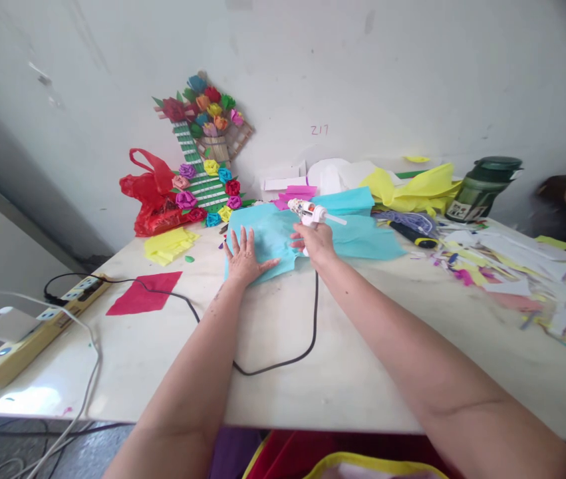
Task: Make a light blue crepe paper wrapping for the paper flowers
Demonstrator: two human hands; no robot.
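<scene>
A white hot glue gun [314, 213] is gripped in my right hand [316, 241], with a clear glue stick poking out of its back end to the right. Its tip points left and its black cord drops down onto the table. Under both hands lies light blue crepe paper [273, 229], wrinkled and spread out in wide pieces. My left hand [243, 259] rests flat on the paper's left part, fingers spread, holding nothing. Behind the glue gun is a bright pink paper piece [297, 194].
A yellow power strip [58, 322] and cables lie at the left, near red paper [145, 293] and yellow paper [169, 246]. Paper-flower decorations [207, 159] and a red plastic bag [150, 199] stand behind. Rightward are a cutter knife [412, 234], paper scraps [512, 273] and a green bottle [485, 189].
</scene>
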